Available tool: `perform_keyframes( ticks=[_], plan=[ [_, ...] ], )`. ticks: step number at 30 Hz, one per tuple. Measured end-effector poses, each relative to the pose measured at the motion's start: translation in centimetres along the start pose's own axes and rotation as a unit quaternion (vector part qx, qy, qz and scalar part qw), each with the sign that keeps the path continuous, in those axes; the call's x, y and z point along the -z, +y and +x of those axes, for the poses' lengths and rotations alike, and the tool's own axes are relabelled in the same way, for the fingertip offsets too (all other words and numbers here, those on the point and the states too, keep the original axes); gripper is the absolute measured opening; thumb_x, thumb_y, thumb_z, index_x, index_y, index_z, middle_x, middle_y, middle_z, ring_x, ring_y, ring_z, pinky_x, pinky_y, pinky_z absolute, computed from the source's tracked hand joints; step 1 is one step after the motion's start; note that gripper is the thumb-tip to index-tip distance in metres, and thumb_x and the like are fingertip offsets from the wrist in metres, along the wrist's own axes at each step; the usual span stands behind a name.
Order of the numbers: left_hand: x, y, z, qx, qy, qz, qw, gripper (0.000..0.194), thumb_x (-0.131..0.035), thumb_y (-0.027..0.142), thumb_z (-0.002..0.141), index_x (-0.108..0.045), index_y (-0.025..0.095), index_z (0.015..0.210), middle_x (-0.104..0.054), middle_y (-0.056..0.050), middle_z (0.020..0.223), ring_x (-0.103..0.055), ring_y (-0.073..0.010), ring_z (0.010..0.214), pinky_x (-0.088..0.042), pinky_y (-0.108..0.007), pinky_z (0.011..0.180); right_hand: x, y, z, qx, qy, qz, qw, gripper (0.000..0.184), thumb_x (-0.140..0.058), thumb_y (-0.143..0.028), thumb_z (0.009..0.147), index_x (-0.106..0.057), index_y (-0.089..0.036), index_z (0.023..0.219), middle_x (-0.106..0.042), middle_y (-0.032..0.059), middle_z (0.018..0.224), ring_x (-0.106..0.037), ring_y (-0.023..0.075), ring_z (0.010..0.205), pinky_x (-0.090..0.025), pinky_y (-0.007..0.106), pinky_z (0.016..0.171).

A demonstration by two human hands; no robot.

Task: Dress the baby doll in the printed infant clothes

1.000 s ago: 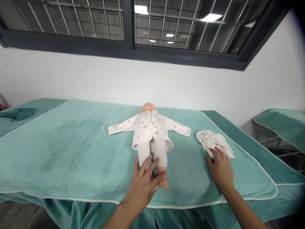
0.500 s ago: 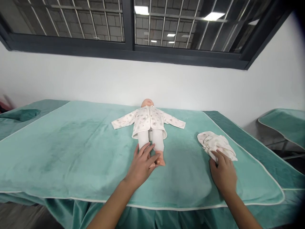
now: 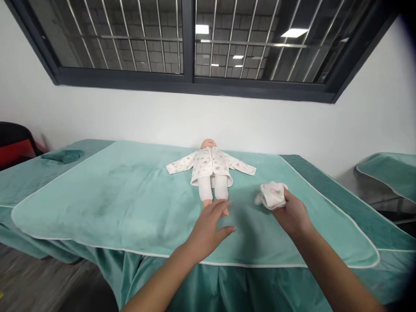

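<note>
Doll (image 3: 212, 170) lies on its back on our green blanket (image 3: 97, 195); at its feet (image 3: 226, 212) our left hand (image 3: 204, 232) spreads thumb from fingers, whether touching we cannot tell; farther right, crumpled white cloth (image 3: 272, 195) sits above the blanket, gripped in our right hand (image 3: 294, 215).

Even white light fills the wall (image 3: 130, 119) and mat (image 3: 139, 199). Bright lamps (image 3: 294, 33) glare in the dark window (image 3: 188, 43). A soft shadow (image 3: 248, 229) falls below the cloth (image 3: 273, 195), whose left edge blurs. The floor (image 3: 29, 273) is dim and smeared; black darkens the right corners; wide-angle stretch skews the sides.
</note>
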State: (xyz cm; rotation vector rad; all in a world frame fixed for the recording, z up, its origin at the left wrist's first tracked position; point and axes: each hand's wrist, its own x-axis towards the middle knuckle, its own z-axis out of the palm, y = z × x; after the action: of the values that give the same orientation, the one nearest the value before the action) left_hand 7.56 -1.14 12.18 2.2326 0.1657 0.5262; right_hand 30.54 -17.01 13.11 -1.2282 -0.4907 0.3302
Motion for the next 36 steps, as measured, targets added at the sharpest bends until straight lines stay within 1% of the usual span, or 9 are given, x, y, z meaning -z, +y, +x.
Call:
perform_keyframes(
  ticks=[4, 8, 13, 17, 22, 25, 30, 34, 36],
  plan=[
    [0.3, 3.4, 0.3, 0.021, 0.004, -0.114, 0.993, 0.08, -0.074, 0.043, 0.081, -0.037, 0.03, 0.15, -0.044, -0.01, 0.152, -0.046, -0.0286, 0.135, -0.043, -0.041, 0.108, -7.3, -5.9, -3.2, -0.067, -0.152, 0.073, 0.983, 0.019, -0.062, -0.035, 0.084, -0.064, -0.026, 0.1, -0.07, 0.0041, 0.106, -0.067, 0.0264, 0.097, -0.059, 0.039, 0.076],
    [0.6, 4.7, 0.3, 0.045, 0.102, -0.103, 0.988, 0.04, -0.068, 0.035, 0.084, -0.061, 0.021, 0.121, -0.064, -0.009, 0.124, -0.057, -0.0262, 0.116, -0.042, -0.038, 0.102, -10.4, -10.6, -5.7, -0.03, -0.223, 0.105, 0.969, 0.022, -0.061, -0.029, 0.088, -0.06, -0.028, 0.11, -0.067, 0.0025, 0.117, -0.065, 0.0242, 0.108, -0.059, 0.042, 0.086],
    [3.5, 4.6, -1.1, 0.118, 0.144, -0.135, 0.973, 0.023, -0.062, 0.041, 0.086, -0.063, 0.019, 0.092, -0.062, 0.001, 0.084, -0.057, -0.0169, 0.081, -0.043, -0.026, 0.072, -9.1, -12.6, -5.2, 0.069, -0.163, 0.112, 0.978, 0.021, -0.065, -0.023, 0.086, -0.057, -0.034, 0.101, -0.064, -0.0046, 0.121, -0.06, 0.0193, 0.121, -0.056, 0.039, 0.098],
    [5.3, 3.8, -2.3, 0.169, 0.093, -0.115, 0.975, 0.028, -0.065, 0.046, 0.081, -0.055, 0.019, 0.081, -0.051, 0.004, 0.073, -0.048, -0.0133, 0.07, -0.034, -0.023, 0.061, -6.8, -12.0, -3.6, 0.11, -0.122, 0.15, 0.975, 0.027, -0.068, -0.016, 0.081, -0.054, -0.033, 0.097, -0.064, -0.0033, 0.124, -0.054, 0.0182, 0.13, -0.054, 0.036, 0.103],
    [5.1, 1.1, -3.3, 0.232, 0.043, 0.0, 0.972, 0.018, -0.061, 0.035, 0.079, -0.049, 0.02, 0.078, -0.052, 0.004, 0.072, -0.046, -0.014, 0.068, -0.03, -0.024, 0.06, -4.3, -10.5, -3.8, 0.055, -0.077, 0.212, 0.973, 0.028, -0.069, -0.014, 0.078, -0.053, -0.03, 0.094, -0.065, -0.0007, 0.123, -0.06, 0.0158, 0.121, -0.056, 0.028, 0.095],
    [5.0, 0.0, -3.6, 0.252, 0.055, -0.011, 0.966, 0.02, -0.06, 0.033, 0.079, -0.045, 0.021, 0.075, -0.048, 0.005, 0.068, -0.043, -0.0133, 0.065, -0.028, -0.023, 0.058, -2.9, -9.5, -4.8, -0.002, -0.061, 0.204, 0.977, 0.026, -0.067, -0.014, 0.075, -0.054, -0.03, 0.092, -0.067, -0.0026, 0.102, -0.068, 0.0118, 0.085, -0.058, 0.024, 0.071],
    [5.8, 1.1, -3.3, 0.182, 0.125, -0.316, 0.923, 0.025, -0.065, 0.028, 0.077, -0.041, 0.021, 0.08, -0.043, 0.006, 0.07, -0.041, -0.0091, 0.061, -0.031, -0.02, 0.055, -1.8, -6.9, -6.5, -0.099, -0.255, -0.031, 0.961, 0.015, -0.056, -0.038, 0.089, -0.058, -0.023, 0.086, -0.056, -0.0033, 0.068, -0.044, 0.0094, 0.043, -0.043, 0.026, 0.044],
    [6.9, 3.1, -2.4, 0.131, 0.104, -0.451, 0.877, 0.032, -0.07, 0.016, 0.07, -0.043, 0.022, 0.086, -0.046, 0.007, 0.069, -0.043, -0.0071, 0.055, -0.033, -0.018, 0.05, -3.5, -5.8, -7.6, -0.077, -0.393, -0.271, 0.875, 0.029, -0.061, -0.047, 0.089, -0.066, -0.023, 0.105, -0.068, 0.0052, 0.107, -0.066, 0.02, 0.088, -0.055, 0.035, 0.078],
    [7.5, 4.3, -1.9, 0.109, 0.051, -0.466, 0.877, 0.033, -0.069, 0.011, 0.069, -0.047, 0.022, 0.091, -0.055, 0.005, 0.076, -0.049, -0.0085, 0.058, -0.037, -0.018, 0.051, -5.1, -6.3, -7.9, -0.007, -0.392, -0.286, 0.874, 0.039, -0.065, -0.046, 0.088, -0.061, -0.031, 0.124, -0.061, 0.0046, 0.129, -0.06, 0.0229, 0.113, -0.052, 0.039, 0.093]
  ],
)
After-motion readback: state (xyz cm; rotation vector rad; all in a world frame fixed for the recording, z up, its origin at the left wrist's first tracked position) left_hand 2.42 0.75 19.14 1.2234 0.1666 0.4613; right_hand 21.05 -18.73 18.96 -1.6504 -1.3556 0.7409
